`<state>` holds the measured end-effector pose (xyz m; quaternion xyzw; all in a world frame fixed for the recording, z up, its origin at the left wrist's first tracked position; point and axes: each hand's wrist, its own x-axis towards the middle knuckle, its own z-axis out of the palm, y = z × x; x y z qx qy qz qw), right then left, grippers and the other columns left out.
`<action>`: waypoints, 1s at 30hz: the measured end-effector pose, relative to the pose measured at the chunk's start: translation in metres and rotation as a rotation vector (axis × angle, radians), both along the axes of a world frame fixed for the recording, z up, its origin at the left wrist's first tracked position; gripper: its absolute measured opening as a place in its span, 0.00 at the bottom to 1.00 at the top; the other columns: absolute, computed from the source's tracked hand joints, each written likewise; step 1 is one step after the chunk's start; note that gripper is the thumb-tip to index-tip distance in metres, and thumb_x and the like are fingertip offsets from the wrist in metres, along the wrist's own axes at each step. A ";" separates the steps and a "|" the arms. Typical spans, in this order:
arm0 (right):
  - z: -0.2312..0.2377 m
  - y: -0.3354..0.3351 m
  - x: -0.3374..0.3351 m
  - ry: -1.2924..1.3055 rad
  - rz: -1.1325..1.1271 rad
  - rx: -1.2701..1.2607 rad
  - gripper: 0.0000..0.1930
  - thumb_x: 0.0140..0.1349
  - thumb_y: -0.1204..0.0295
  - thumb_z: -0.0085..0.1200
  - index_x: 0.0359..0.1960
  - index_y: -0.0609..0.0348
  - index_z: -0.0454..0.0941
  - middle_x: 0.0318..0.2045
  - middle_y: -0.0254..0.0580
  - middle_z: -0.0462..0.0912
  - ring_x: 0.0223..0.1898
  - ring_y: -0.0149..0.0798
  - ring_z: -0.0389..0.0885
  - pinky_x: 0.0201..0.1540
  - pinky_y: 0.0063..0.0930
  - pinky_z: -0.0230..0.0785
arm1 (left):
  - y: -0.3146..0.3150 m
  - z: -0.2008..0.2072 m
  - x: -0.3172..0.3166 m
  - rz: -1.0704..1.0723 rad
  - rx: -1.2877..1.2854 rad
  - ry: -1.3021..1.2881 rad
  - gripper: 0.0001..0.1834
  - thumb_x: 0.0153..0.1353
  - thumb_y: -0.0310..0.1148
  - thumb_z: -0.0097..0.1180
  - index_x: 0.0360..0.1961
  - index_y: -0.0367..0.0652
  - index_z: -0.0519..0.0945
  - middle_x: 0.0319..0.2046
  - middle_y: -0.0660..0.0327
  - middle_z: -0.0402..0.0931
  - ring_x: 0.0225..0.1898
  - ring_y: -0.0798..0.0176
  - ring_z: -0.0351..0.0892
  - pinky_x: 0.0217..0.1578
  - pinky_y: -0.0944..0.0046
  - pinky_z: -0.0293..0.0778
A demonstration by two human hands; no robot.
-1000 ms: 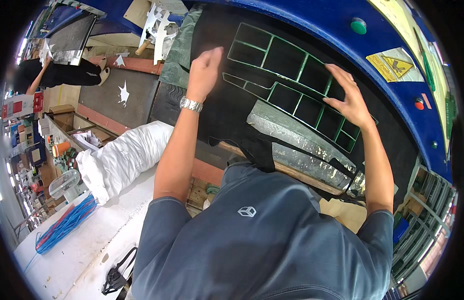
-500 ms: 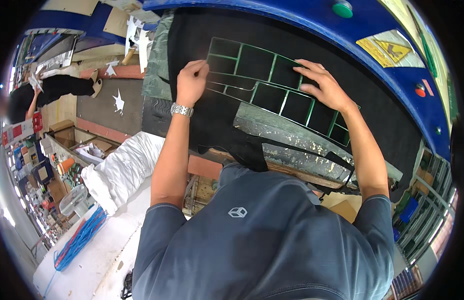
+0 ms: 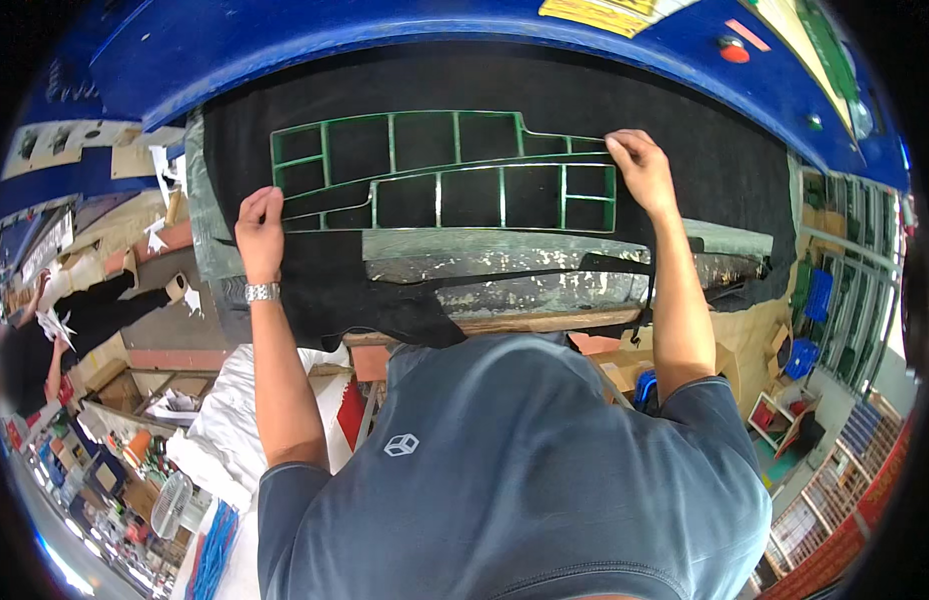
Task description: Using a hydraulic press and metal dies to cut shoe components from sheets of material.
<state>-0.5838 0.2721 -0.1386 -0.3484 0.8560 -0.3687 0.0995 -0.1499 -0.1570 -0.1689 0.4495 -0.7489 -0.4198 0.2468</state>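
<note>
The left hand [image 3: 260, 228] pinches the left end of the green frame [image 3: 439, 200], thumb and fingers close together. The right hand [image 3: 643, 172] pinches the thin tip at the frame's top right, with its thumb and first finger near each other. Both arms reach far out, and a silver watch [image 3: 263, 292] sits on the left wrist.

The frame lies sideways between the 2 hands. It has 2 long rows of boxes, 1 above the other, and it is hard to tell if the 2 rows are joined. Black cloth [image 3: 715, 130] spreads under and all around it, but whether the frame rests flat on the cloth cannot be told.

Just below the frame, nearer to the person, is a worn grey board [image 3: 525, 292] with pale spots. The person wears a dark shirt [image 3: 545, 460].

Past the cloth is a big blue machine [image 3: 365, 40] with a red button [image 3: 733, 50] at the right. Far to the left, a worker [image 3: 110, 320] in black holds white scraps [image 3: 57, 328]. Lower down are a white sack [image 3: 235, 430], a fan [image 3: 173, 505] and blue cords [image 3: 217, 550].
</note>
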 end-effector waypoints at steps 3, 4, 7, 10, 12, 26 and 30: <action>0.006 -0.007 0.013 -0.118 -0.070 0.015 0.13 0.73 0.66 0.63 0.49 0.62 0.89 0.42 0.42 0.89 0.42 0.34 0.87 0.46 0.28 0.77 | 0.003 0.002 0.001 0.025 0.016 -0.010 0.14 0.72 0.37 0.67 0.48 0.35 0.91 0.52 0.56 0.86 0.55 0.61 0.84 0.59 0.62 0.75; 0.005 -0.010 0.015 -0.119 -0.068 0.004 0.13 0.73 0.66 0.64 0.49 0.63 0.88 0.42 0.42 0.89 0.41 0.34 0.87 0.46 0.28 0.77 | 0.004 0.005 0.001 0.030 0.020 -0.008 0.14 0.72 0.37 0.67 0.48 0.35 0.91 0.52 0.56 0.86 0.55 0.61 0.84 0.59 0.63 0.75; 0.005 -0.001 0.014 -0.027 -0.036 -0.039 0.12 0.72 0.67 0.64 0.49 0.63 0.89 0.40 0.42 0.88 0.38 0.33 0.86 0.44 0.27 0.76 | 0.004 0.006 -0.003 0.017 0.019 -0.006 0.14 0.71 0.37 0.67 0.47 0.36 0.91 0.51 0.55 0.87 0.55 0.60 0.83 0.59 0.63 0.75; 0.012 -0.002 0.015 -0.001 -0.019 -0.003 0.12 0.72 0.68 0.64 0.49 0.64 0.88 0.39 0.41 0.88 0.36 0.32 0.84 0.43 0.25 0.75 | 0.002 -0.002 0.001 -0.005 0.007 0.015 0.14 0.71 0.38 0.67 0.47 0.36 0.91 0.51 0.54 0.86 0.55 0.60 0.83 0.59 0.63 0.75; 0.012 -0.001 0.015 -0.001 -0.014 -0.005 0.12 0.72 0.68 0.64 0.48 0.64 0.88 0.38 0.40 0.88 0.36 0.31 0.84 0.43 0.25 0.75 | 0.002 -0.003 0.001 -0.012 0.029 0.024 0.15 0.72 0.39 0.67 0.47 0.36 0.91 0.53 0.55 0.86 0.56 0.60 0.82 0.59 0.63 0.74; 0.012 0.005 0.009 -0.039 0.018 0.008 0.10 0.73 0.70 0.63 0.47 0.65 0.88 0.36 0.38 0.86 0.38 0.29 0.84 0.43 0.24 0.74 | 0.003 -0.012 0.002 -0.019 0.008 0.063 0.16 0.72 0.40 0.67 0.48 0.37 0.91 0.52 0.56 0.86 0.56 0.60 0.83 0.59 0.62 0.75; 0.005 0.005 0.008 -0.032 0.053 0.010 0.13 0.77 0.67 0.57 0.49 0.64 0.88 0.42 0.44 0.89 0.45 0.36 0.88 0.50 0.30 0.78 | -0.001 -0.011 0.013 -0.031 -0.013 0.022 0.15 0.73 0.38 0.65 0.50 0.36 0.90 0.54 0.55 0.86 0.57 0.59 0.84 0.60 0.62 0.75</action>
